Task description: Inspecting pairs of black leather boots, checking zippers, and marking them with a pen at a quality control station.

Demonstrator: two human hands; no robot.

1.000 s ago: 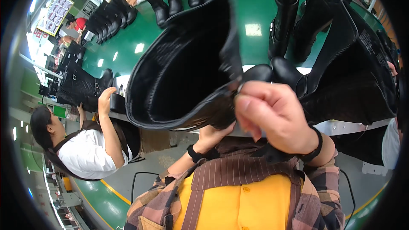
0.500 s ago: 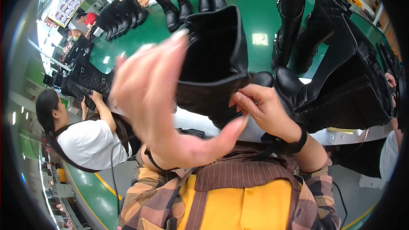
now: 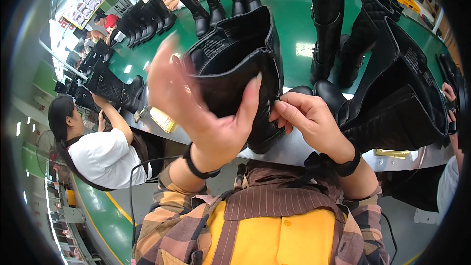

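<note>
A tall black boot stands in front of me at the table edge, its wide top showing a dark lining. My left hand is open beside the shaft, fingers spread and blurred, the thumb lying over the boot's near face. At the shaft's right side, my right hand is closed in a pinch at the side seam. Whatever small part sits between its fingertips is hidden. Just right of that hand, another black boot lies tilted, its split shaft gaping.
Several black boots stand on the green table; an upright buckled boot is beyond my right hand. Yellow paper sheets lie at the left edge. A co-worker sits close on the left; another person's hand shows far right.
My left hand has drawn back and down from the boot's top, baring more of its lining. The boot's top leans differently. My right hand stays nearly in place, still pinching.
</note>
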